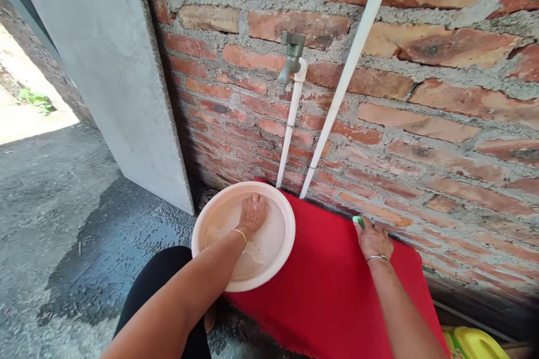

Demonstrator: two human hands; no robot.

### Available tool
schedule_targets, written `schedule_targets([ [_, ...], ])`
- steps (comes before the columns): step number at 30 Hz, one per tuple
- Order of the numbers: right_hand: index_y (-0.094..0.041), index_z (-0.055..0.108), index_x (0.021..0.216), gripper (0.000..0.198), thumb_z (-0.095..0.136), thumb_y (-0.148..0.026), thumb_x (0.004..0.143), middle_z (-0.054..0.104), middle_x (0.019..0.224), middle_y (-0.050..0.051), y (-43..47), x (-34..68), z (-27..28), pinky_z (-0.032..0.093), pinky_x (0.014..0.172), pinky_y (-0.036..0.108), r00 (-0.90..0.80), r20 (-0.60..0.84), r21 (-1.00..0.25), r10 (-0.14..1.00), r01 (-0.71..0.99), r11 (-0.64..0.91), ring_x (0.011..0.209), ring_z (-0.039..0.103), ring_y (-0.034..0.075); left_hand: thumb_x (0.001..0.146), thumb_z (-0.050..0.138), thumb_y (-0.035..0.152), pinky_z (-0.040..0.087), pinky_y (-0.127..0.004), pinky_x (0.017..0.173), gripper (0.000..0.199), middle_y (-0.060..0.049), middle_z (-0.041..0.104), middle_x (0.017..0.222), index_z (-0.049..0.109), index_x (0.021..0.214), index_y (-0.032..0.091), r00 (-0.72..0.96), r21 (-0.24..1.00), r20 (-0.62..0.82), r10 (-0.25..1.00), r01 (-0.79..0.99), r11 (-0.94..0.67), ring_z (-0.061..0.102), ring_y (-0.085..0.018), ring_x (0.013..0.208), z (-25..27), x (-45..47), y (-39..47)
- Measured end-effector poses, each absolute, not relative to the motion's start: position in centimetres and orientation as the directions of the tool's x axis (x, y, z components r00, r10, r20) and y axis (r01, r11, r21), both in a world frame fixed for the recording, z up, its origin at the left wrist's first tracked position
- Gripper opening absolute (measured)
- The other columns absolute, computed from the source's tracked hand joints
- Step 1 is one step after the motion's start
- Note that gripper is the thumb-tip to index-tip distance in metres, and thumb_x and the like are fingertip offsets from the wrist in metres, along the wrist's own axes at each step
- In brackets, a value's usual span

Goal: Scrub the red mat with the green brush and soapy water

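Head view: the left hand (254, 212) is resting inside the pale basin (288, 235), its fingers bending down toward the cloudy water (275, 238); the tips are hiding, so I cannot tell whether they are gripping anything. The basin is sitting at the left end of the red cloth (332, 280) and seems to be overhanging its edge. The right hand (374, 241) is resting by the cloth's far edge, close to the brick wall (446, 176), its fingers wrapping around a small green object (359, 221) (its full shape is hiding under the hand). Working well here is probably calling for a low left hand that is not leaning on the overhanging rim, and for a firm right grip, since wet fingers may be slipping
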State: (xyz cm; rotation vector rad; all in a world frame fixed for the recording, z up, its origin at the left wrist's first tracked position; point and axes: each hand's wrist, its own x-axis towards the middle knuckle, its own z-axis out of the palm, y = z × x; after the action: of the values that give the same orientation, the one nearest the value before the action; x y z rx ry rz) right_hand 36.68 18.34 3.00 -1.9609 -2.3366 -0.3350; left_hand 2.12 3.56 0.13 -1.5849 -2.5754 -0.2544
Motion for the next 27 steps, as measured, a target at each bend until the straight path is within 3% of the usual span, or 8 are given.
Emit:
schedule_targets([
  [7,-0.026,0.057,0.137,0.056,0.026,-0.054,0.099,0.061,0.124,0.019,17.6,45.4,2.6,0.048,0.083,0.045,0.064,0.161,0.043,0.985,0.997,-0.071,0.1,0.065,0.031,0.094,0.04,0.023,0.039,-0.04,0.086,0.027,-0.014,0.063,0.105,0.065,0.103,0.017,-0.447,0.071,0.184,0.876,0.895,0.441,0.059,-0.027,0.096,0.0,2.1,3.6],
  [17,-0.027,0.058,0.133,0.056,0.025,-0.056,0.099,0.064,0.112,0.015,14.7,47.8,1.7,0.05,0.077,0.041,0.092,0.191,0.065,0.977,0.992,-0.106,0.088,0.066,0.027,0.093,0.04,0.022,0.04,-0.043,0.087,0.028,-0.016,0.063,0.105,0.066,0.102,0.015,-0.44,0.121,0.201,0.875,0.898,0.423,0.06,-0.028,0.097,-0.1,2.1,3.8],
  [22,-0.026,0.066,0.125,0.044,0.038,-0.049,0.099,0.064,0.098,0.011,11.6,43.2,0.8,0.047,0.069,0.033,-0.226,0.259,0.144,0.939,0.97,0.194,0.079,0.063,0.022,0.093,0.04,0.021,0.04,-0.044,0.086,0.029,-0.017,0.063,0.106,0.066,0.103,0.014,-0.441,0.14,0.222,0.87,0.897,0.419,0.06,-0.029,0.097,-0.2,2.2,3.7],
  [27,-0.031,0.069,0.116,0.028,0.049,-0.041,0.098,0.064,0.096,0.006,6.4,34.0,-0.1,0.044,0.072,0.026,-0.594,0.374,0.144,0.713,0.796,0.588,0.082,0.06,0.017,0.093,0.039,0.021,0.04,-0.044,0.086,0.029,-0.017,0.063,0.107,0.066,0.103,0.015,-0.436,0.113,0.198,0.878,0.9,0.421,0.06,-0.03,0.098,0.0,2.1,3.7],
])
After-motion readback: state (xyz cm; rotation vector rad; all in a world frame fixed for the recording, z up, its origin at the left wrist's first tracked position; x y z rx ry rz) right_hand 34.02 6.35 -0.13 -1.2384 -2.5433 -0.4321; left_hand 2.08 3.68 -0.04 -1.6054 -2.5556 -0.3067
